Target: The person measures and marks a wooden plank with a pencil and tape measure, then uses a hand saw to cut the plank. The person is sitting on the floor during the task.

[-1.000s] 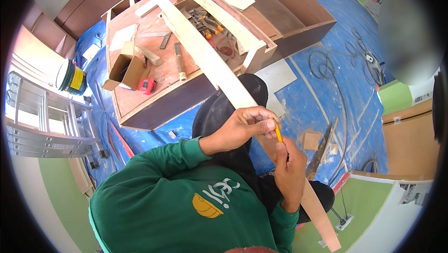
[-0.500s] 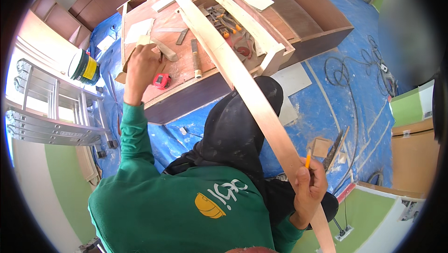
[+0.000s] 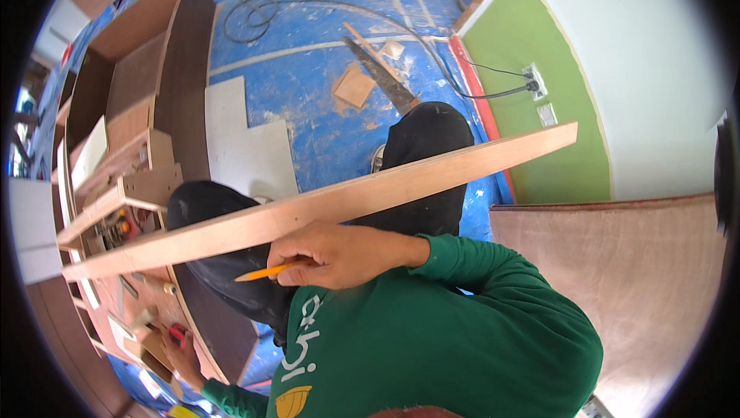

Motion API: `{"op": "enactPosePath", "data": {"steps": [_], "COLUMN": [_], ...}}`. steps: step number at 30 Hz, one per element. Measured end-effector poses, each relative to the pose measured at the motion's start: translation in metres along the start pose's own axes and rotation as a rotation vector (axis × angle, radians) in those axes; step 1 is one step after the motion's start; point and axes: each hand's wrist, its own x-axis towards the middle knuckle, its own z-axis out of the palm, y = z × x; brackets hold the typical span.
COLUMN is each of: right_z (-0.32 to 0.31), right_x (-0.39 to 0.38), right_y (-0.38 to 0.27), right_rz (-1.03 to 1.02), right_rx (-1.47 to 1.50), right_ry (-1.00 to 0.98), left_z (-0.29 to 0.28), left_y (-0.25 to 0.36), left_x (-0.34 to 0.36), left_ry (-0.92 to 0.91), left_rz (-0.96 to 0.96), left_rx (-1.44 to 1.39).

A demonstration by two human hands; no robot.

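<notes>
My right hand [image 3: 324, 256] is closed on a yellow pencil [image 3: 266, 271], just below a long wooden board [image 3: 408, 177] lying across my black-trousered legs. My left hand [image 3: 182, 358] is low at the left, beside a red tape measure [image 3: 178, 334] and a cardboard box [image 3: 142, 352] on the plywood cabinet; whether its fingers grip anything is unclear. Chisels and other tools [image 3: 156, 284] lie near it, with orange-handled tools [image 3: 123, 227] in a recess farther up.
A dark wooden cabinet [image 3: 181, 56] runs along the left. Blue sheeting [image 3: 316, 56] carries white offcuts [image 3: 243, 144], a saw [image 3: 370, 67] and coiled cable [image 3: 254, 13]. A green wall [image 3: 574, 152] with a socket [image 3: 534, 81] and plywood sheets [image 3: 609, 279] stand at right.
The view has swung right. The board now lies nearly crosswise. My left hand left the pencil and moved toward the box and tape measure; my right hand keeps the pencil.
</notes>
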Motion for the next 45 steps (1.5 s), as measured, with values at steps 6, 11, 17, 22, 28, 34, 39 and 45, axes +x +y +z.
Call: {"op": "enactPosePath", "data": {"steps": [6, 11, 17, 22, 28, 34, 39, 45], "right_z": [0.005, -0.003, 0.008, -0.01, -0.012, -0.035, -0.071, -0.105], "right_x": [-0.028, -0.034, -0.04, -0.075, -0.116, -0.166, -0.216, -0.237], "right_y": [0.013, 0.004, -0.007, -0.001, 0.008, 0.009, 0.011, 0.006], "right_rz": [-0.108, -0.129, -0.278, -0.188, 0.047, 0.008, -0.014, 0.364], "right_rx": [0.15, 0.132, 0.092, 0.153, 0.102, -0.032, -0.229, -1.003], "right_ry": [0.168, 0.186, 0.406, 0.603, 0.801, 0.856, 1.117, 0.91], "left_z": [-0.026, -0.111, -0.095, -0.092, -0.094, -0.105, -0.084, -0.05], "left_y": [0.023, 0.238, 0.364, 0.44, 0.479, 0.452, 0.414, 0.406], "left_x": [-0.006, -0.06, -0.05, -0.061, -0.076, -0.061, -0.027, -0.013], "left_ry": [0.115, 0.218, -0.632, -0.481, -0.406, -0.257, 0.034, 0.108], "left_rz": [-0.059, 0.408, 0.671, 1.163, 1.368, 1.357, 1.203, 1.203], "left_rx": [-1.033, -1.912, -1.411, -0.987, -0.837, -0.72, -0.759, -0.944]}}
